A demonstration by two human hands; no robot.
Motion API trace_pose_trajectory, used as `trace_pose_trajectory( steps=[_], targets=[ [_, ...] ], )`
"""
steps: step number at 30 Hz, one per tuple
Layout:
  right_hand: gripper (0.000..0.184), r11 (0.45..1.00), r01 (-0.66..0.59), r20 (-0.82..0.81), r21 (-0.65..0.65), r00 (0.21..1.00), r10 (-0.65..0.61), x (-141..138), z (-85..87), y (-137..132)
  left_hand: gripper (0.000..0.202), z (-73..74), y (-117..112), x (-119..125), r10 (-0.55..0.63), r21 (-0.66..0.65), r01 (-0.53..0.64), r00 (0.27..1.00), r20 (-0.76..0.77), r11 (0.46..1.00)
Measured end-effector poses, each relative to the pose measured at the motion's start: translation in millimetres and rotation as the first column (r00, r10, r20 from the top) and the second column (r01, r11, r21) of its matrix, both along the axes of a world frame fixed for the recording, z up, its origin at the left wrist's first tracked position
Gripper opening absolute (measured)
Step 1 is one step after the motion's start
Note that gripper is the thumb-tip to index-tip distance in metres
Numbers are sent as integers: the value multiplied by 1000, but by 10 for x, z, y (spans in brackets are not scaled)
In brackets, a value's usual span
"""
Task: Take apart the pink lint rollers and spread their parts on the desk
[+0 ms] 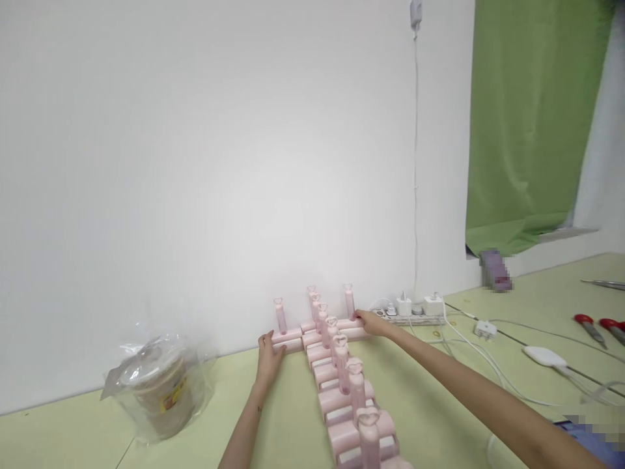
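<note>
A pink plastic rack (336, 384) made of joined tube-like segments lies on the pale green table and runs from near me to the white wall, with a crossbar at its far end. Several upright pink posts with heart-shaped tops stand along it. My left hand (270, 355) rests against the left end of the crossbar, fingers curled on it. My right hand (372, 322) grips the crossbar's right end beside a post.
A clear plastic bag holding a lidded tub (159, 384) sits at the left. A white power strip (413, 312) with plugs and cables lies by the wall. White adapters (544, 356), red-handled tools (598, 327) and a green cloth (527, 124) are at the right.
</note>
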State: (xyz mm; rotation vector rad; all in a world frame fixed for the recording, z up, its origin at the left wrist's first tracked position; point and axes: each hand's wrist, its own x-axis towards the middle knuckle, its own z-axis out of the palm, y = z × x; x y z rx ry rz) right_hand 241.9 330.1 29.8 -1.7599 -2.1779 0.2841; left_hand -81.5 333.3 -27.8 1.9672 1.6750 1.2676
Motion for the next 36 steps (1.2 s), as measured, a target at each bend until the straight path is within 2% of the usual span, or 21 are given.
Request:
trace_pose_trajectory(
  steps=[2, 5, 7, 9, 11, 13, 15, 17, 20, 22, 26, 29, 33, 36],
  targets=[
    [27, 1000, -31, -2, 7, 1000, 31, 21, -4, 36, 34, -2, -19, -6, -8, -1, 8, 1000, -7, 1000],
    [28, 998, -27, -24, 64, 999, 28, -13, -16, -12, 48, 37, -107, 2, 14, 7, -14, 1000, -23, 1000],
    [31, 992, -2, -51, 123, 999, 9, -93, -13, -118, 54, 102, -233, 52, 26, 22, -25, 999, -39, 999],
    [34, 985, -19, -81, 169, 996, 33, -191, 14, -294, 45, 201, -439, 134, -33, 19, 35, 997, -71, 999],
    [32, 978, -116, -102, 175, 986, 136, -265, 73, -552, 29, 328, -740, 219, -182, -24, 181, 977, -111, 983],
    [28, 954, -268, -118, 132, 951, 284, -282, 163, -898, 18, 470, -1126, 279, -352, -94, 342, 926, -134, 935],
    [33, 908, -415, -142, 62, 896, 420, -244, 269, -1308, 19, 602, -1559, 313, -469, -163, 447, 873, -135, 879],
    [43, 856, -518, -160, 3, 844, 511, -186, 364, -1714, 29, 685, -1980, 343, -530, -226, 495, 838, -131, 839],
    [47, 818, -575, -155, -33, 811, 564, -173, 407, -2137, 58, 657, -2461, 441, -574, -367, 501, 810, -121, 784],
    [50, 825, -565, -142, -26, 819, 556, -246, 344, -2231, 65, 547, -2646, 531, -563, -408, 470, 814, -142, 782],
    [49, 855, -519, -115, -9, 850, 514, -450, 117, -2143, 46, 302, -2785, 581, -497, -393, 403, 851, -171, 826],
    [37, 874, -486, -100, -9, 870, 483, -463, 29, -2123, 45, 216, -2834, 383, -446, -323, 362, 862, -239, 874],
    [27, 902, -430, -56, -39, 902, 428, -167, 80, -2239, 39, 262, -2880, -85, -406, -311, 306, 848, -340, 900],
    [22, 932, -347, 20, -102, 936, 351, 200, 157, -2233, 34, 340, -2775, -422, -273, -297, 167, 891, -362, 940]
  ],
)
